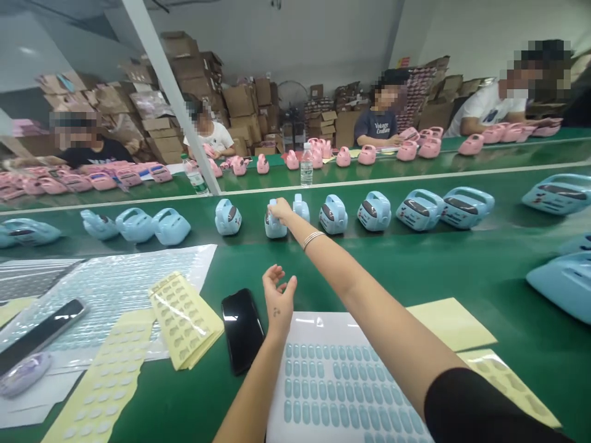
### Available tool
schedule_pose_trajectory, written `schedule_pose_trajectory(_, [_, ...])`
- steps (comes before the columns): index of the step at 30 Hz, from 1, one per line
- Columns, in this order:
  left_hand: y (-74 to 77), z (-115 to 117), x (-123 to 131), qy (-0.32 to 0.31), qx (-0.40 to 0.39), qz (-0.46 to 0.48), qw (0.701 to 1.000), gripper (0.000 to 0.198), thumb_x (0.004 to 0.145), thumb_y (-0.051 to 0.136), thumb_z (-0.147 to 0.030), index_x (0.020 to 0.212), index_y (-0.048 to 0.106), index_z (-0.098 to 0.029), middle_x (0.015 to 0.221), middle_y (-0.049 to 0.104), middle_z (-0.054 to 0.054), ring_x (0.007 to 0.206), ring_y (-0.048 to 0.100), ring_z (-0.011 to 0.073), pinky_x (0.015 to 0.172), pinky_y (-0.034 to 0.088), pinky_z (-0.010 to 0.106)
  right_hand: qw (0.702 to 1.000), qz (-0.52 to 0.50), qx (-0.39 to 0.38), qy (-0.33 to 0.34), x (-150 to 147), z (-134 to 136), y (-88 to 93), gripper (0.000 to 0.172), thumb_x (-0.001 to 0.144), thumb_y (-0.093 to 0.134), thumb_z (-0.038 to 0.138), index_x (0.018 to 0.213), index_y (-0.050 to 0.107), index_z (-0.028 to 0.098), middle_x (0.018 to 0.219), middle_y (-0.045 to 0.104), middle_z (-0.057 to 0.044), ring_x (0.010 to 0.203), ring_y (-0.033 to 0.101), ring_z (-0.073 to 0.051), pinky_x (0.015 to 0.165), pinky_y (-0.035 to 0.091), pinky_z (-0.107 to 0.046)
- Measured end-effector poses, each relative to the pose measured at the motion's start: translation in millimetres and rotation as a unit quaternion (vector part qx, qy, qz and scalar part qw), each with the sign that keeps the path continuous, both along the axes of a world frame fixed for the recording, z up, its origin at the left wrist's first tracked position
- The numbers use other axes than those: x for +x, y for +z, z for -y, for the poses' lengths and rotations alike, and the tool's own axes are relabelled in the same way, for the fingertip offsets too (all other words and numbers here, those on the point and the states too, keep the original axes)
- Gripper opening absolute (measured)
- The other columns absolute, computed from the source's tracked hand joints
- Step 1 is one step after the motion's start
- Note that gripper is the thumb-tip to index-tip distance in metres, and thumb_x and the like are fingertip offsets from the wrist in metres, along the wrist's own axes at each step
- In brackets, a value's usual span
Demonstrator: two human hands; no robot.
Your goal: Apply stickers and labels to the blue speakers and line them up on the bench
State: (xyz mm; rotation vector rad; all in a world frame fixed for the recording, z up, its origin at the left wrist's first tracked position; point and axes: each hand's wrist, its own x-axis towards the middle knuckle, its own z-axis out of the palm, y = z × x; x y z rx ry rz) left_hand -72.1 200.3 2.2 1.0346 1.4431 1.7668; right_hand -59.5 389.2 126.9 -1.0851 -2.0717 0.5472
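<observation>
My right hand [280, 211] reaches across to the row on the far strip and holds the top handle of a light-blue radio-shaped plastic case [276, 229]; its fingertips are partly hidden. Just behind its wrist stands another blue case [301, 208], with a further blue case [333, 215] to the right. Nearer to me, my left hand [279, 290] hovers open, fingers loosely curled and thumb apart, with nothing in it. Below it lies a white sheet of clear-blue oval stickers [323, 387], partly covered by my right forearm. A black phone [242, 332] rests left of my left wrist.
Yellow sticker sheets [182, 320] and a striped film sheet [106, 295] lie at left. More yellow sheets [452, 323] are at right, near a large blue case [566, 283]. Beyond a white rail, several people work among pink cases [367, 155]; a water bottle [306, 166] stands there.
</observation>
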Motion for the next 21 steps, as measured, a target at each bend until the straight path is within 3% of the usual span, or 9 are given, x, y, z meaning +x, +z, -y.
schedule_pose_trajectory(3, [0.5,1,1,-0.008,0.001,0.002,1.000,0.036,0.073,0.065,-0.032,0.104,0.049,-0.022,0.108,0.057,0.010,0.099,0.059,0.0214,0.082,0.047,0.038,0.994,0.050,-0.033,-0.093,17,-12,0.3,0.035,0.091,0.055,0.036,0.121,0.053,0.017,0.123,0.056,-0.008,0.106,0.058,-0.021,0.089,0.050,-0.044])
schedule_pose_trajectory(6, [0.5,2,3,-0.032,0.000,0.008,0.999,0.035,0.071,0.065,-0.031,0.102,0.050,-0.022,0.105,0.059,0.009,0.097,0.059,0.0204,0.082,0.047,0.038,0.980,0.099,-0.056,-0.166,42,-19,1.8,0.037,0.090,0.054,0.025,0.123,0.049,0.009,0.130,0.050,-0.018,0.117,0.051,-0.028,0.097,0.042,-0.049])
schedule_pose_trajectory(9, [0.2,0,6,-0.055,-0.003,0.025,0.998,0.039,0.068,0.067,-0.033,0.100,0.049,-0.022,0.101,0.059,0.008,0.092,0.059,0.0198,0.082,0.047,0.038,0.971,0.139,-0.083,-0.173,66,-15,5.0,0.038,0.084,0.056,0.016,0.118,0.047,0.002,0.121,0.054,-0.026,0.111,0.054,-0.031,0.091,0.043,-0.045])
schedule_pose_trajectory(12, [1.6,-2,7,-0.070,-0.013,0.057,0.996,0.047,0.067,0.068,-0.040,0.103,0.044,-0.022,0.105,0.055,0.010,0.096,0.059,0.0215,0.084,0.047,0.040,0.973,0.152,-0.068,-0.158,86,5,12.8,0.037,0.086,0.051,0.021,0.120,0.046,0.006,0.121,0.057,-0.020,0.109,0.054,-0.027,0.090,0.044,-0.039])
schedule_pose_trajectory(15, [7.1,1,9,-0.086,-0.035,0.094,0.991,0.065,0.062,0.072,-0.049,0.112,0.038,-0.024,0.127,0.044,0.015,0.119,0.050,0.0275,0.094,0.044,0.044,0.982,0.151,-0.042,-0.104,107,43,24.2,0.031,0.087,0.052,0.022,0.116,0.051,0.012,0.117,0.059,-0.008,0.107,0.054,-0.020,0.088,0.045,-0.031])
schedule_pose_trajectory(17, [12.5,7,12,-0.124,-0.046,0.117,0.984,0.083,0.050,0.076,-0.056,0.117,0.037,-0.028,0.137,0.039,0.014,0.129,0.041,0.0312,0.097,0.043,0.045,0.990,0.125,-0.042,0.045,125,70,31.7,0.026,0.084,0.057,0.018,0.109,0.057,0.011,0.097,0.063,-0.002,0.088,0.058,-0.014,0.075,0.047,-0.025])
schedule_pose_trajectory(19, [17.9,14,19,-0.213,-0.052,0.144,0.965,0.089,0.040,0.075,-0.065,0.114,0.045,-0.026,0.128,0.052,0.013,0.121,0.049,0.0350,0.089,0.049,0.046,0.979,0.104,-0.107,0.135,144,95,35.4,0.020,0.086,0.056,0.017,0.104,0.061,0.010,0.080,0.062,0.003,0.071,0.057,-0.007,0.061,0.044,-0.019])
schedule_pose_trajectory(21, [22.1,22,27,-0.329,-0.039,0.187,0.925,0.087,0.042,0.079,-0.060,0.114,0.049,-0.022,0.115,0.060,0.012,0.115,0.054,0.0362,0.085,0.052,0.046,0.979,0.081,-0.135,0.127,164,119,30.9,0.029,0.093,0.045,0.025,0.104,0.062,0.005,0.075,0.061,0.005,0.066,0.056,-0.003,0.057,0.040,-0.016])
